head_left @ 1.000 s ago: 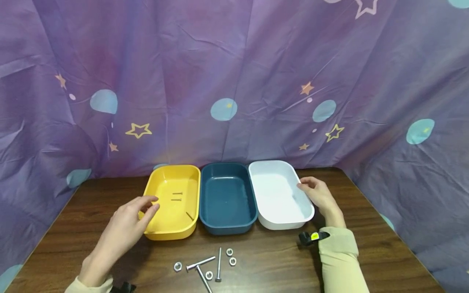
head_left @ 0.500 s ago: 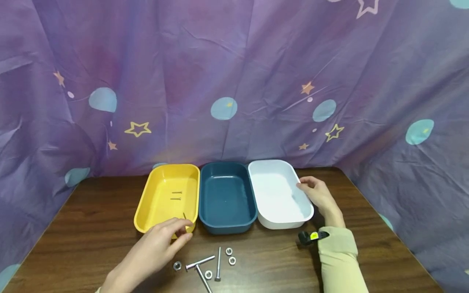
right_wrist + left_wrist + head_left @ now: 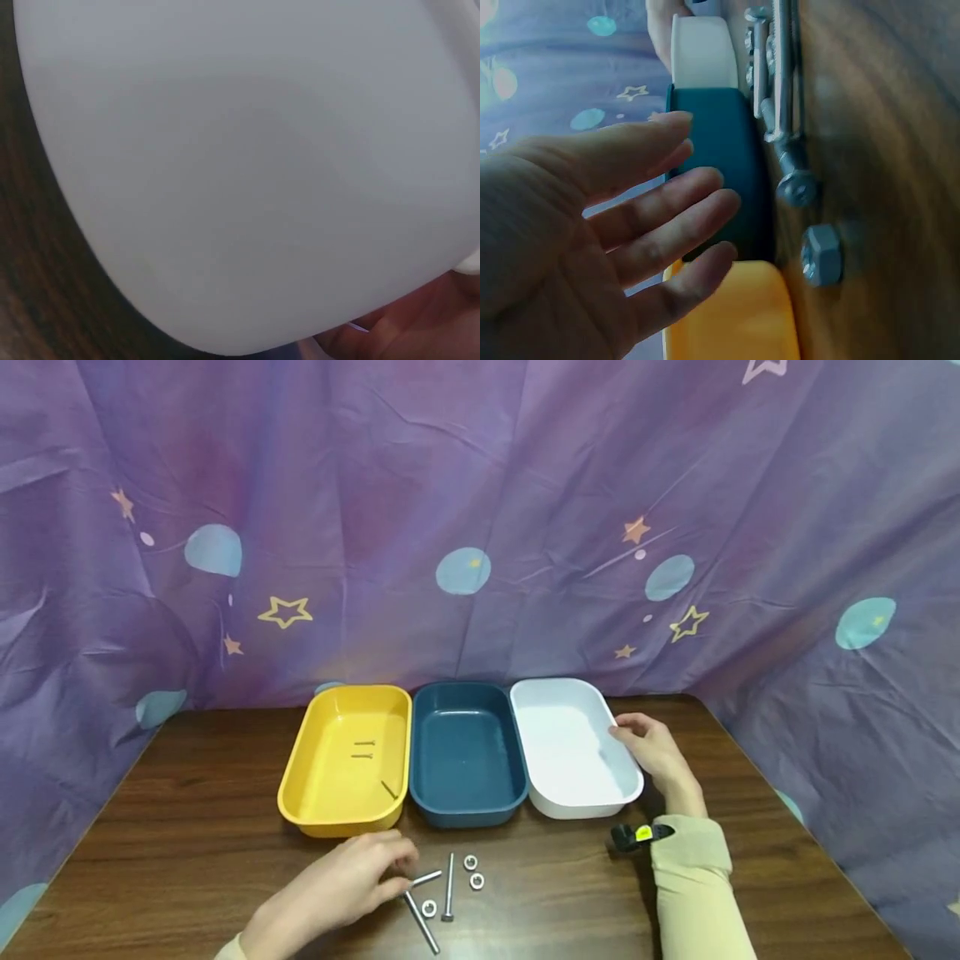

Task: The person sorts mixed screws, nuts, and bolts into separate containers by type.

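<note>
My left hand (image 3: 348, 881) hovers over the near part of the table beside loose bolts, its fingers loosely bent and holding nothing. In the left wrist view, a hex nut (image 3: 822, 255) and a bolt head (image 3: 796, 187) lie just beyond the fingertips; the head view hides that nut behind the hand. One long bolt (image 3: 448, 889) lies right of two others, with nuts (image 3: 470, 862) nearby. My right hand (image 3: 656, 756) grips the right rim of the white tray (image 3: 573, 810), thumb over the edge.
A yellow tray (image 3: 300, 777) holds three small thin screws or nails (image 3: 363, 756). Between it and the white tray stands a dark blue tray (image 3: 465, 768) with nothing in it. A purple patterned curtain (image 3: 405, 527) hangs behind the wooden table (image 3: 562, 902).
My left hand has moved from the yellow tray's left side, across its front, down to the bolts. The right hand has stayed at the white tray.
</note>
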`<state>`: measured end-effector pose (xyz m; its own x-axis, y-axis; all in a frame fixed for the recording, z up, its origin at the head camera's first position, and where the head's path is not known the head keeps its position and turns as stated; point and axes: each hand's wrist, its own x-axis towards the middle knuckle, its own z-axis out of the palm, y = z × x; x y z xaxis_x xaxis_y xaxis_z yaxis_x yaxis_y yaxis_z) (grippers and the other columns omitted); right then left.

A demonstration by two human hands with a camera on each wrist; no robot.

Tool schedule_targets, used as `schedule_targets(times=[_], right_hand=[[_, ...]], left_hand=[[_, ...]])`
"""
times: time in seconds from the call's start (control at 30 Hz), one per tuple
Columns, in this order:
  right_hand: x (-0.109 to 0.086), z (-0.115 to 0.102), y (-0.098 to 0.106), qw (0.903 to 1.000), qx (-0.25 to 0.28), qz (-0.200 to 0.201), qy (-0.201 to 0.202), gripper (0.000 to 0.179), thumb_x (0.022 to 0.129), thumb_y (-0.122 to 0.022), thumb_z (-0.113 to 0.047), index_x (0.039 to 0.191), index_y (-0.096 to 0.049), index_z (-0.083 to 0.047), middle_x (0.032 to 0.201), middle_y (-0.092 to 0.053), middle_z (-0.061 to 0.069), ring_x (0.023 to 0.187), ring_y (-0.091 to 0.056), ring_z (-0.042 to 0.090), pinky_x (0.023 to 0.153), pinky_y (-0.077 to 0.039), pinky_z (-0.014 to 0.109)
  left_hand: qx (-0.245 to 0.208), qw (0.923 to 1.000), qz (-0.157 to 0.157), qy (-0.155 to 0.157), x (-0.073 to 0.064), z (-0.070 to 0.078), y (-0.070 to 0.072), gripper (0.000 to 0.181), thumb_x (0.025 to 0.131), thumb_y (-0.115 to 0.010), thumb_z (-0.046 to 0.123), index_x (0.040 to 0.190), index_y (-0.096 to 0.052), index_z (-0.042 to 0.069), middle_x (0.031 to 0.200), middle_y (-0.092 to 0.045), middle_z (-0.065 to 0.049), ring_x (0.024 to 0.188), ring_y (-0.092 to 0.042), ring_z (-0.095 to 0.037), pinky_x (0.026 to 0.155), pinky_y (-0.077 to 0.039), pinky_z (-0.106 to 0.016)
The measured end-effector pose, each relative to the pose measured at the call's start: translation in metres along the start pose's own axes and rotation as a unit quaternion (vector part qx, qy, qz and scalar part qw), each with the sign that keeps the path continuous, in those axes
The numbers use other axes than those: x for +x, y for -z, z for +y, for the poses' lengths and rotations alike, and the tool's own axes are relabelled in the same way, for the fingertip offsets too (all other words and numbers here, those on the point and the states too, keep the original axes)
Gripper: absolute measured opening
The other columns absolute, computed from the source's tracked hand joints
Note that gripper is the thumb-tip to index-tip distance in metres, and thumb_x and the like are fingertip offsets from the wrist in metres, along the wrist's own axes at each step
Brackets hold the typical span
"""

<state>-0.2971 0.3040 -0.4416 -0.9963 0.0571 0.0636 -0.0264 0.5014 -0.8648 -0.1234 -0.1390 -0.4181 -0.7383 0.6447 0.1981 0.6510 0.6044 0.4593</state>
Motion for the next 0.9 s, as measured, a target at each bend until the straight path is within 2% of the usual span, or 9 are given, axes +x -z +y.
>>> schedule_targets(times=[0.13,0.3,0.43,0.5,0.67,0.9], right_hand=[[0.0,0.002,0.004,1.0,0.001,0.0,-0.007,0.037,0.096,-0.063,-0.02,0.12,-0.057,0.007,0.095,-0.059,0.011,0.078,-0.055,0.013,0.064,-0.048,0.025],[0.0,0.002,0.004,0.9999,0.008,0.011,-0.002,0.036,0.096,-0.063,-0.02,0.12,-0.058,0.007,0.096,-0.06,0.012,0.078,-0.056,0.014,0.064,-0.048,0.026],[0.001,0.002,0.003,0.9999,0.014,0.006,-0.005,0.035,0.096,-0.063,-0.018,0.119,-0.058,0.007,0.096,-0.061,0.011,0.078,-0.057,0.014,0.065,-0.049,0.026],[0.002,0.001,0.003,0.9998,0.017,0.006,-0.004,0.034,0.095,-0.063,-0.018,0.118,-0.059,0.007,0.095,-0.061,0.011,0.077,-0.057,0.014,0.065,-0.049,0.026],[0.004,-0.002,-0.001,0.9995,0.023,0.01,0.016,0.034,0.095,-0.064,-0.02,0.116,-0.059,0.007,0.093,-0.061,0.011,0.078,-0.056,0.016,0.064,-0.048,0.026],[-0.001,0.001,0.002,1.0,-0.001,0.009,0.001,0.036,0.095,-0.064,-0.021,0.118,-0.059,0.006,0.098,-0.061,0.013,0.081,-0.056,0.016,0.066,-0.048,0.026]], left_hand=[[0.015,0.9994,-0.027,-0.014,0.003,0.002,-0.008,0.015,0.084,-0.075,0.016,0.087,-0.061,0.02,0.087,-0.053,0.014,0.08,-0.052,-0.002,0.072,-0.048,-0.026],[0.048,0.9975,-0.04,-0.034,0.004,0.002,-0.014,0.016,0.082,-0.077,0.019,0.092,-0.064,0.022,0.093,-0.053,0.014,0.087,-0.052,-0.003,0.078,-0.048,-0.029],[0.053,0.9954,-0.062,-0.051,0.005,-0.004,-0.019,0.022,0.077,-0.081,0.018,0.09,-0.064,0.021,0.094,-0.052,0.013,0.088,-0.049,-0.004,0.076,-0.047,-0.026],[0.055,0.9944,-0.063,-0.065,0.006,-0.007,-0.021,0.024,0.074,-0.083,0.016,0.088,-0.063,0.02,0.094,-0.051,0.012,0.088,-0.048,-0.004,0.075,-0.046,-0.024],[0.091,0.9921,-0.035,-0.079,0.003,-0.012,-0.025,0.029,0.067,-0.084,0.013,0.081,-0.06,0.021,0.092,-0.05,0.011,0.087,-0.048,-0.007,0.073,-0.045,-0.024],[0.121,0.9881,-0.045,-0.083,0.004,-0.009,-0.027,0.023,0.067,-0.082,0.011,0.076,-0.064,0.022,0.088,-0.047,0.013,0.085,-0.047,-0.006,0.071,-0.044,-0.021]])
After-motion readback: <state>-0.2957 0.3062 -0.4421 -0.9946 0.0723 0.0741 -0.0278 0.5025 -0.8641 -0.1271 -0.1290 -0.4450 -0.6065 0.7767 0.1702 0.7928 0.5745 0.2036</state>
